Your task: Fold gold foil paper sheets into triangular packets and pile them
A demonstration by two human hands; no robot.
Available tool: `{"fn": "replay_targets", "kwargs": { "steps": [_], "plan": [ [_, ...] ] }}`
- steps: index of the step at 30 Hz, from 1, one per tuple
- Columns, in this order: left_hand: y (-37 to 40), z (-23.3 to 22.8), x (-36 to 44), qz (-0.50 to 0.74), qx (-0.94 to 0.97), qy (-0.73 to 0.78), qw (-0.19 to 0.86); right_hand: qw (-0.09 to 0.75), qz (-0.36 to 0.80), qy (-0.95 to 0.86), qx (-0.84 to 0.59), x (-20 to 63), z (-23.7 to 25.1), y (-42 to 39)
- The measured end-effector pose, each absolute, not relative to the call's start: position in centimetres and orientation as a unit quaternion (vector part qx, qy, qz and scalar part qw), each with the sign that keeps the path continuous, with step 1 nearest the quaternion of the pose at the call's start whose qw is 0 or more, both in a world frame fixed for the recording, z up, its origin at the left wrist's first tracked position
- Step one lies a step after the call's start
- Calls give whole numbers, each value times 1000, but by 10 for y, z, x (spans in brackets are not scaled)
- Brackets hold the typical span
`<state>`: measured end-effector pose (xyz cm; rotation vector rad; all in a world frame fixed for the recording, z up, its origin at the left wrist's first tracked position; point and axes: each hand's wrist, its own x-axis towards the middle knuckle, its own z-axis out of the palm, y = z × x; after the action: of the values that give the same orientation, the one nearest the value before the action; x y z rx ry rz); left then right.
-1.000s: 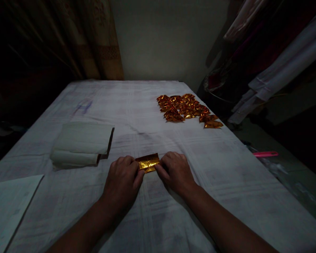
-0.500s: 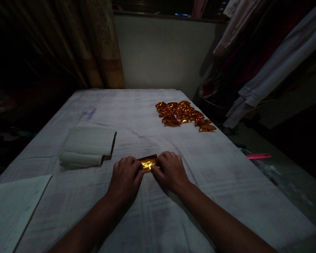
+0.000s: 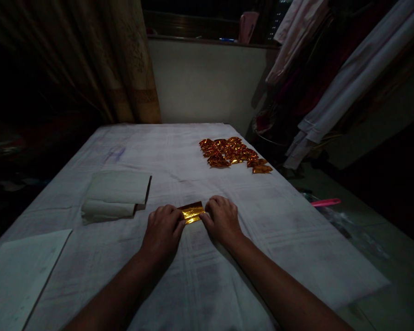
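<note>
Gold foil piece [image 3: 192, 213] pinched between left hand [image 3: 163, 230], right hand [image 3: 221, 220].

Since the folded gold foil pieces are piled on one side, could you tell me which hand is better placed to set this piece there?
Probably the right hand: it touches the gold foil piece and lies nearer the pile.

Left hand [image 3: 163, 230] and right hand [image 3: 221, 219] knuckles-up, side by side, fingertips pinched inward.

Dim, underexposed view: light falls on the table [image 3: 200, 161], corners sink into black, edges stretch wide-angle.
</note>
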<state>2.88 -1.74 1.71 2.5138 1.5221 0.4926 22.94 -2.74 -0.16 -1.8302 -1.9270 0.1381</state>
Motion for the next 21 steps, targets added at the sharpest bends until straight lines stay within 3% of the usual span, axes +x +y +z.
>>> {"fn": "replay_targets", "kwargs": {
  "steps": [7, 21],
  "plan": [
    [-30, 18, 44, 191, 892, 409, -18, 251, 49, -700, -667, 226, -2, -28],
    [-56, 12, 3, 151, 893, 422, -32, 265, 52, -705, -656, 230, -4, -28]
  ]
}}
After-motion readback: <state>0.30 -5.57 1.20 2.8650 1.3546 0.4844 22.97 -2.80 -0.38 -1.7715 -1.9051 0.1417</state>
